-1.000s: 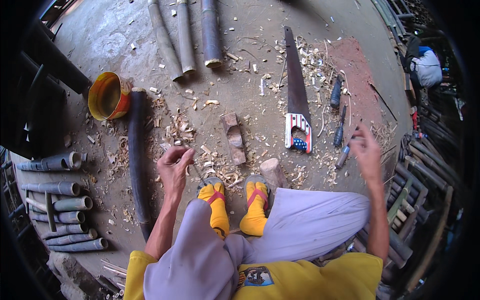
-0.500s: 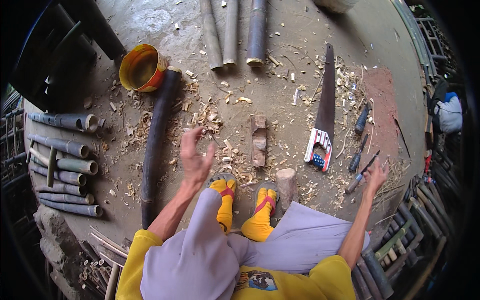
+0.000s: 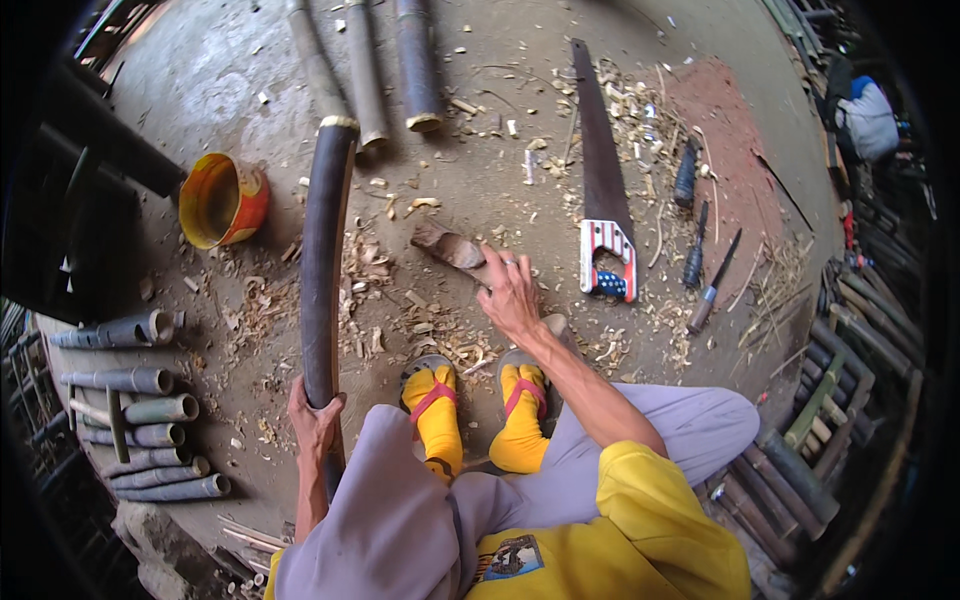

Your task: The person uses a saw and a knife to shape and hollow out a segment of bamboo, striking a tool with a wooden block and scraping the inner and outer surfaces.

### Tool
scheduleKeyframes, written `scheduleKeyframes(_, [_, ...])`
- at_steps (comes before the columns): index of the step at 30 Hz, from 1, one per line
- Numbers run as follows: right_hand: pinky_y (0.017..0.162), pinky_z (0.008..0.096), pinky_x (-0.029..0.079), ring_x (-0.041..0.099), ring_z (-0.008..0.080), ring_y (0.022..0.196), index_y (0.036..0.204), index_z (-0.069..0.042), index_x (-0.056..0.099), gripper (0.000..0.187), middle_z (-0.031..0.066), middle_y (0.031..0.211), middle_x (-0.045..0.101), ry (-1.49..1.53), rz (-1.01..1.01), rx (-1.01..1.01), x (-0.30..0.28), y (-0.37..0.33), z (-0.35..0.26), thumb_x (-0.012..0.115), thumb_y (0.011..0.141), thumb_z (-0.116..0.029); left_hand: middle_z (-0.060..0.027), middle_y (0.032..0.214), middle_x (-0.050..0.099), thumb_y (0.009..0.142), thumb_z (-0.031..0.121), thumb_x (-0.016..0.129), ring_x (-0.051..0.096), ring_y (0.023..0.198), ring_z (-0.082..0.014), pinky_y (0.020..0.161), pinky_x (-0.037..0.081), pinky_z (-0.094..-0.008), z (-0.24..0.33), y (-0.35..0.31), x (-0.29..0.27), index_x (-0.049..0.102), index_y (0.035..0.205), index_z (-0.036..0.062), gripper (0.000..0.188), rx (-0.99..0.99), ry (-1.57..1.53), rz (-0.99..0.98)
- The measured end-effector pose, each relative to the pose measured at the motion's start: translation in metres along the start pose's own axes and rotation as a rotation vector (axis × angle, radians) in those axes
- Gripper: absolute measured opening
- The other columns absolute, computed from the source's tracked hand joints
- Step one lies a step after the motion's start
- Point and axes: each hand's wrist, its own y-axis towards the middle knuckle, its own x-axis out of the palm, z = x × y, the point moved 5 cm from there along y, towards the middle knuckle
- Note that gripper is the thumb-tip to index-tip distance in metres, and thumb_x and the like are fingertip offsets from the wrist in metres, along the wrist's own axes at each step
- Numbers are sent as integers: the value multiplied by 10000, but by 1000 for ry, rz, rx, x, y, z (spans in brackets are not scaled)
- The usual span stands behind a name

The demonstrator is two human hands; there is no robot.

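Note:
My left hand (image 3: 313,425) is closed round the lower part of a long dark bamboo pole (image 3: 325,250). Its pale cut end points away from me, and the pole appears lifted off the floor. With my right hand (image 3: 512,295) I grip the near end of a notched wooden block (image 3: 450,245), which lies slanted in front of my feet. Behind my right wrist, a short wooden stump (image 3: 556,326) is partly hidden. Farther right lie a handsaw (image 3: 605,150) with a striped handle, a knife (image 3: 715,285) and two dark-handled tools, one of them a narrow-bladed tool (image 3: 694,255).
A yellow and red bucket (image 3: 245,205) stands at the left. Several cut bamboo pieces (image 3: 150,437) lie in a row below it. More bamboo poles (image 3: 415,70) lie at the far side. Wood shavings (image 3: 365,270) cover much of the floor, and bamboo is stacked (image 3: 790,480) at the lower right.
My left hand has dropped and taken hold of the bamboo pole, which has swung upright in view. My right hand has moved left from near the knife onto the wooden block, now tilted.

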Motion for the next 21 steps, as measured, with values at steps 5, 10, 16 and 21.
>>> scheduleKeyframes(5, [797,435,474,485,343,943,1188,27,492,601,197,1083,560,-14,16,-102,-1,31,10,681,620,-17,-135,1051,558,592,374,775,539,982,-239,866,423,-339,107,36,90,568,1132,-31,706,231,-154,-350])
scheduleKeyframes(10, [813,444,498,546,319,943,1081,42,568,478,207,987,608,77,64,-182,-18,36,33,709,626,0,-156,1027,635,727,367,744,602,901,-228,794,470,-342,130,70,151,560,1193,-25,636,145,-230,-500])
scheduleKeyframes(16, [814,397,518,631,297,842,1110,14,597,350,204,1003,640,53,286,-14,-110,84,105,601,830,-196,-174,1164,564,721,376,755,574,1002,-249,858,471,-365,108,58,148,445,1311,20,755,202,-171,-469])
scheduleKeyframes(21, [928,480,388,459,323,1141,1333,-117,439,567,236,1188,520,-373,358,509,-185,111,289,618,833,-316,-163,1189,524,649,345,794,537,1065,-319,918,441,-412,79,22,121,384,1349,54,861,264,107,-444])
